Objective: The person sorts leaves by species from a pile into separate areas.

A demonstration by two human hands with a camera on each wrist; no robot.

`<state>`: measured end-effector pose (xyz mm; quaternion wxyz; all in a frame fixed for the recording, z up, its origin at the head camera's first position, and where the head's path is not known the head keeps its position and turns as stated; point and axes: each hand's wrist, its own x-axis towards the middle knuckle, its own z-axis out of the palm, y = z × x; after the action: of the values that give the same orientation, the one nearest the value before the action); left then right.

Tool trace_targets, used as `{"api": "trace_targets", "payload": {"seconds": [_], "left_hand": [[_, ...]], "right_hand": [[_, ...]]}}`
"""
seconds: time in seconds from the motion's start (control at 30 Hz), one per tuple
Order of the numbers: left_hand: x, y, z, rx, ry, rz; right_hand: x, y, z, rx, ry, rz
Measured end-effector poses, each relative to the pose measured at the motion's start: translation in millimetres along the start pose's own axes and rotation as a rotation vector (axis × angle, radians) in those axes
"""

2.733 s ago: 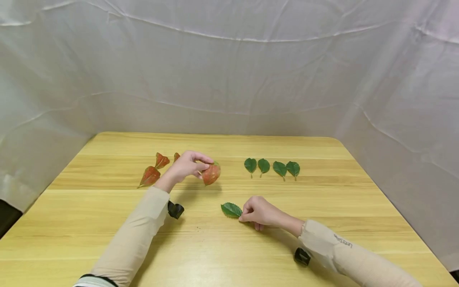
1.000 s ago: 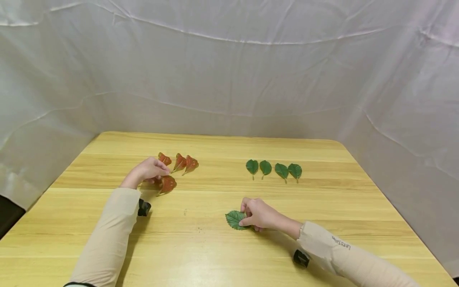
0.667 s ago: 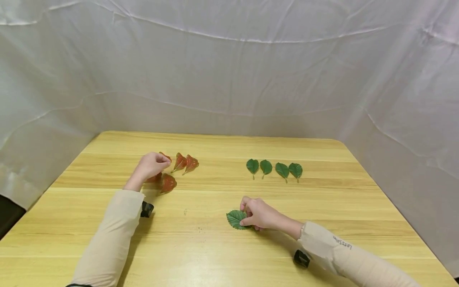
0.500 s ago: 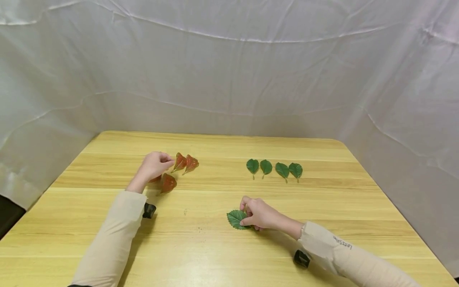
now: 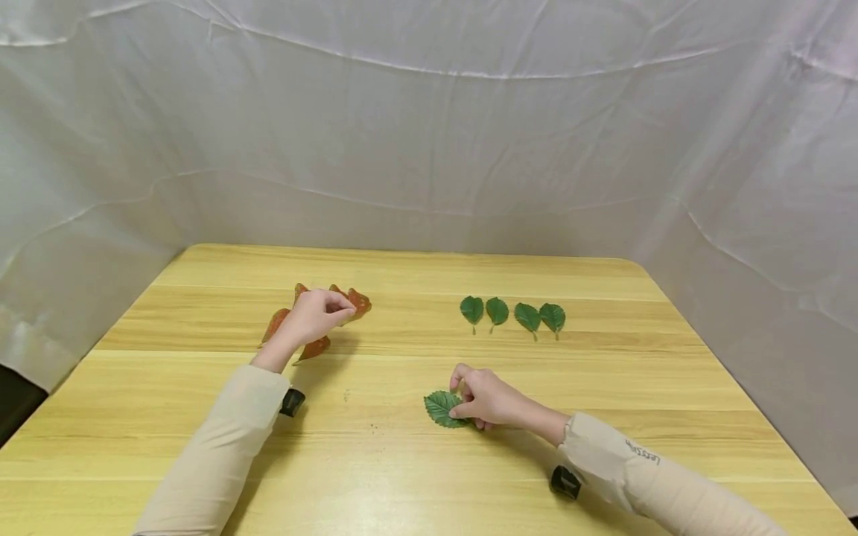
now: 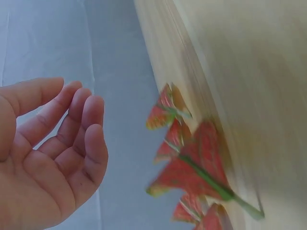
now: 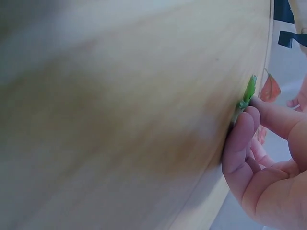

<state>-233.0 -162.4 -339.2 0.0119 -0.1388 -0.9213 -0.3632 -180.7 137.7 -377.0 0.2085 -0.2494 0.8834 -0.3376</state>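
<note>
My left hand (image 5: 315, 316) hovers over the group of red leaves at the table's left, hiding parts of several. In the left wrist view its loosely bent fingers hold nothing, and the near red leaf (image 6: 192, 175) stands apart from them. One red leaf (image 5: 360, 303) lies just beyond the fingertips; another red leaf (image 5: 275, 324) is left of the wrist. Lower down, my right hand (image 5: 489, 398) pinches a green leaf (image 5: 442, 409) by its stem end between thumb and fingers, low over the tabletop.
Several green leaves lie in a row at the back right, among them a rounded leaf (image 5: 472, 309) and a serrated leaf (image 5: 553, 317). The wooden table (image 5: 643, 357) is enclosed by a pale cloth (image 5: 429, 149) at the back and sides.
My left hand carried a red leaf leftward, let it go at the front of the red group, then moved right, empty, over the others. The right hand's green leaf has turned slightly.
</note>
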Motion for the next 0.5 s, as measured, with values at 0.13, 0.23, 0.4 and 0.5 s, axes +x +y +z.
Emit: {"api": "trace_targets", "payload": {"seconds": [0.13, 0.23, 0.4, 0.5], "left_hand": [[1.1, 7.7, 9.4, -0.012, -0.024, 0.035], [1.1, 14.3, 17.0, -0.001, -0.055, 0.058], [-0.9, 24.9, 27.1, 0.025, -0.062, 0.092], [-2.7, 30.4, 32.9, 0.017, -0.041, 0.12]], "right_hand": [[-0.4, 1, 0, 0.007, -0.001, 0.0], [-0.6, 1, 0, 0.008, 0.0, -0.004], [-0.4, 2, 0, -0.002, -0.003, -0.008], [-0.7, 1, 0, 0.001, -0.003, -0.007]]}}
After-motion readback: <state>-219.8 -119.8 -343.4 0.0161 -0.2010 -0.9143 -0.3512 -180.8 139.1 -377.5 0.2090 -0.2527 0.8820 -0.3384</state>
